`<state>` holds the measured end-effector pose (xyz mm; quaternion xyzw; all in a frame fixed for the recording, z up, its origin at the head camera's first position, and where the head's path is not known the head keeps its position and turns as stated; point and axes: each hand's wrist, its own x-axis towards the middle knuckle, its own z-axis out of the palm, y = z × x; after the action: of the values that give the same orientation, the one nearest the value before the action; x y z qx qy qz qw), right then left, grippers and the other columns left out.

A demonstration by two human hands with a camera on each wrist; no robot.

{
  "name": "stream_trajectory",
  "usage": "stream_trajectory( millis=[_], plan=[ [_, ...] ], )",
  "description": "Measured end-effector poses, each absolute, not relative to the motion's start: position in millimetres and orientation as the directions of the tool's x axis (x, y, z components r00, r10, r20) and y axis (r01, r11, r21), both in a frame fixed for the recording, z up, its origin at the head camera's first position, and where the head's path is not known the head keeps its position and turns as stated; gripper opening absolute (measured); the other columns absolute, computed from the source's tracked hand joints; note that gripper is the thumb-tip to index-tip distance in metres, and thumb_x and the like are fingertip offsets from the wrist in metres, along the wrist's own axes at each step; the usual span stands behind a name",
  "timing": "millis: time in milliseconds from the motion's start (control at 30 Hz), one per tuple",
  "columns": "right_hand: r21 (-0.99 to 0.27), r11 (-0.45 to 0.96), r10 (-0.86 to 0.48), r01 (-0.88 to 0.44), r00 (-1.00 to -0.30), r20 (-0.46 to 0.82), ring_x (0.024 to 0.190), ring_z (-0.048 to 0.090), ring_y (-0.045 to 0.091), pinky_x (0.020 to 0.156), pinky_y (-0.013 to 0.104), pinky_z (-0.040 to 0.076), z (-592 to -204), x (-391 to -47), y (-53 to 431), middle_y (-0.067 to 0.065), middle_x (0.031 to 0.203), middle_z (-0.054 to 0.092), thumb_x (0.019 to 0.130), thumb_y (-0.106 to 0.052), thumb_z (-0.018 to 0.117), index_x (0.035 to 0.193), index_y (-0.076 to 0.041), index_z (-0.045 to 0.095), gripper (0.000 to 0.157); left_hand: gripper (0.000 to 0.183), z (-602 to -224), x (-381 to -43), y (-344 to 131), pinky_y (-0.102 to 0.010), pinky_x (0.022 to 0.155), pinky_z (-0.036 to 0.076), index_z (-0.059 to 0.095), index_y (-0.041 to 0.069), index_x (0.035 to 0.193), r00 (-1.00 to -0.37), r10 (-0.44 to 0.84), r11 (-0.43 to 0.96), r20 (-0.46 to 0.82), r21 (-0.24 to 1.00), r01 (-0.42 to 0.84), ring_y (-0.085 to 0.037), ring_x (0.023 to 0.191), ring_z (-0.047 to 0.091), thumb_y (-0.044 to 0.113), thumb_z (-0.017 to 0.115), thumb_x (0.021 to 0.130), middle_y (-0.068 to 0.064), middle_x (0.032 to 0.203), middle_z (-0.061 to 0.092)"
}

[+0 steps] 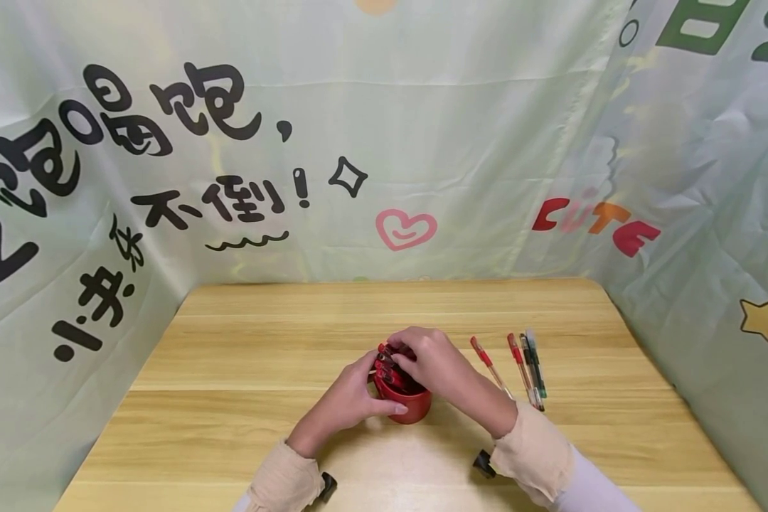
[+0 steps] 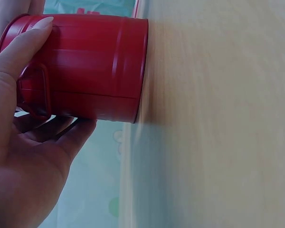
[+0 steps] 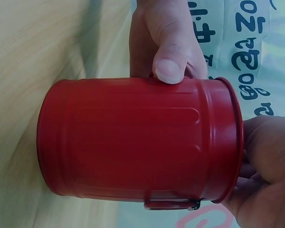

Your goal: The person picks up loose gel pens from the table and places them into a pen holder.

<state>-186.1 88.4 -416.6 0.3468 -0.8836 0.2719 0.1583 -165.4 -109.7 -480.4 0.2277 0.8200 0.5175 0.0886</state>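
1. Bucket (image 1: 412,410), red and cylindrical, stands upright on the wooden table (image 1: 243,341).
2. Left hand (image 1: 350,400) grips the bucket's side, thumb against its wall.
3. Right hand (image 1: 432,361) bends over the bucket's mouth, among red-capped pens (image 1: 387,372); whether it pinches one, I cannot tell.
4. Loose gel pens (image 1: 516,353) lie right of the bucket.

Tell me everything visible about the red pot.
The red pot is a round, shiny container that looks like painted metal, with a rolled rim, ridges and loop handles. It stands upright on the table, holding pens. The left hand grips its side; the right hand is at its mouth, by the pens.
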Motion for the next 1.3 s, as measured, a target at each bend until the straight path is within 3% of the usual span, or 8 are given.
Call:
stream_trajectory(
  millis=[267, 567, 900, 1300],
  plan=[
    [-0.365, 0.605, -0.537, -0.708, -0.701, 0.469, 0.092, 0.077, 0.02, 0.077, 0.029, 0.065, -412.8, -184.0, 93.5, 0.01, 0.102, 0.079, 0.088, -0.003, 0.081, 0.106, -0.002, 0.077, 0.019, 0.089, -480.0, -165.6, -109.7, -0.031, 0.112, 0.052, 0.045, 0.028, 0.152, -0.882, 0.463, 0.364, 0.089, 0.888, 0.28, -0.009, 0.131, 0.061, 0.045, 0.091, 0.078, 0.012, 0.145, 0.06],
    [-0.366, 0.543, -0.5, -0.756, -0.641, 0.583, 0.095, 0.077, 0.021, 0.078, 0.031, 0.066, -408.4, -188.1, 103.7, 0.01, 0.107, 0.078, 0.088, -0.006, 0.082, 0.112, -0.003, 0.074, 0.026, 0.087, -480.2, -166.5, -109.1, -0.033, 0.113, 0.052, 0.046, 0.031, 0.15, -0.879, 0.467, 0.356, 0.094, 0.89, 0.284, -0.008, 0.131, 0.061, 0.046, 0.091, 0.077, 0.014, 0.144, 0.06],
    [-0.299, 0.6, -0.457, -0.742, -0.624, 0.634, 0.099, 0.074, 0.024, 0.08, 0.036, 0.066, -409.0, -195.8, 118.7, 0.011, 0.114, 0.074, 0.085, -0.01, 0.085, 0.115, -0.006, 0.073, 0.032, 0.086, -480.8, -166.7, -108.3, -0.035, 0.112, 0.052, 0.049, 0.03, 0.148, -0.881, 0.461, 0.358, 0.105, 0.887, 0.293, -0.008, 0.13, 0.061, 0.047, 0.092, 0.075, 0.015, 0.141, 0.063],
    [-0.285, 0.783, -0.386, -0.553, -0.791, 0.474, 0.118, 0.067, 0.035, 0.094, 0.048, 0.062, -417.4, -207.9, 143.8, 0.017, 0.126, 0.069, 0.087, -0.02, 0.085, 0.126, -0.004, 0.068, 0.045, 0.089, -480.7, -166.5, -107.4, -0.037, 0.113, 0.052, 0.049, 0.029, 0.148, -0.89, 0.447, 0.35, 0.09, 0.898, 0.266, -0.01, 0.132, 0.06, 0.044, 0.094, 0.073, 0.013, 0.141, 0.063]
  ],
)
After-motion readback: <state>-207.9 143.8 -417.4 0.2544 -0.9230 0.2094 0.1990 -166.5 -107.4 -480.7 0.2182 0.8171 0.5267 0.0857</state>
